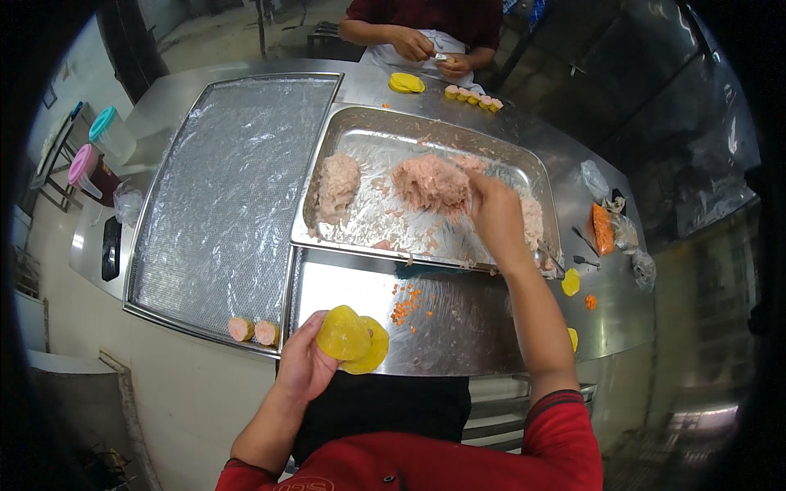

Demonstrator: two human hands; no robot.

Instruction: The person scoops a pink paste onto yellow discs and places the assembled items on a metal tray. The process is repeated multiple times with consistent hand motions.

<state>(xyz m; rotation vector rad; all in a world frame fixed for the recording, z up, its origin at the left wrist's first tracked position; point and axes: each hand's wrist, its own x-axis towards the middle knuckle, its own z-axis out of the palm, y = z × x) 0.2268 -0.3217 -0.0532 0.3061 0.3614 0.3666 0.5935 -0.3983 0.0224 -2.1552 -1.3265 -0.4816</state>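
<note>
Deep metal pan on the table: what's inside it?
A pink minced mound at left, a larger mound in the middle, more mince at right. The right hand and forearm hide part of the pan; what lies beneath them can't be seen.

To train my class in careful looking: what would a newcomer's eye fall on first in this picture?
Probably the pink paste heaped in the deep metal tray near the picture's centre, with the right grip at its edge. Next, the bright yellow rounds held in the left grip, lower down. Then the large film-covered rack on the left.
</note>
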